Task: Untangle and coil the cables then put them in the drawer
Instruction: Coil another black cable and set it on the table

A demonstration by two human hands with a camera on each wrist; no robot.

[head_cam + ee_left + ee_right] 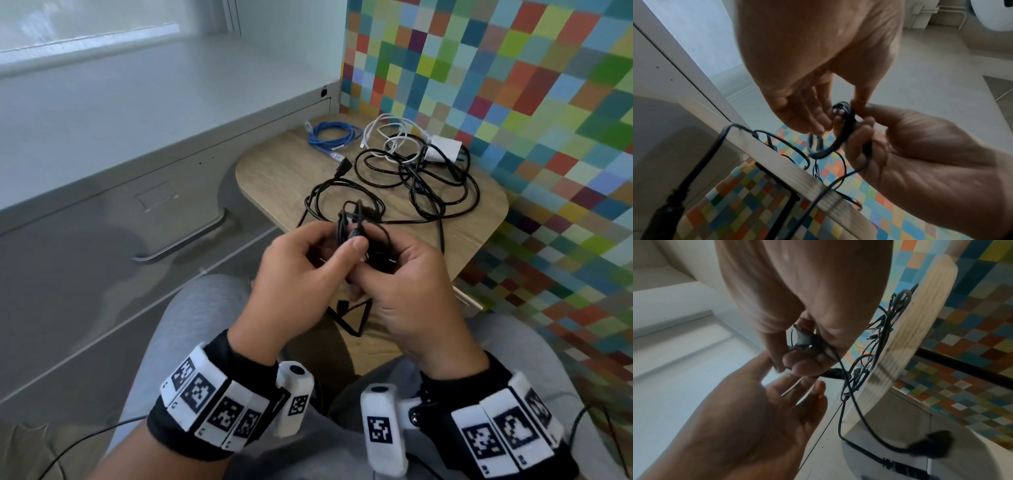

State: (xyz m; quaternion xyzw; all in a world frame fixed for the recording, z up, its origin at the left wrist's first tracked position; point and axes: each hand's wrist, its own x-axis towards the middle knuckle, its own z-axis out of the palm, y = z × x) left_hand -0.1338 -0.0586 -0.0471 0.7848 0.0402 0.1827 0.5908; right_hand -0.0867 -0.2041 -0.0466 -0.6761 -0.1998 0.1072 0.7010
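Head view. Item: thin black cable (pixel 356 222), partly wound into a small bundle, held above the near edge of the wooden desk (pixel 274 171). Right hand (pixel 407 284): fingers curled round the bundle, gripping it. Left hand (pixel 301 270): thumb and fingertips pinching the loops from the other side. Free length trailed back over the desk's near edge, plug hanging below.

Remaining stock: black tangle (pixel 428 178) mid-desk; white cable with adapter (pixel 442 147) at the far right corner; blue cable (pixel 329 137), already coiled, at the far left edge. Drawer (pixel 137 240) stood closed, to the left.

Handling note: winding would likely go best with even loops, tail fed slack, bundle pinched firmly.
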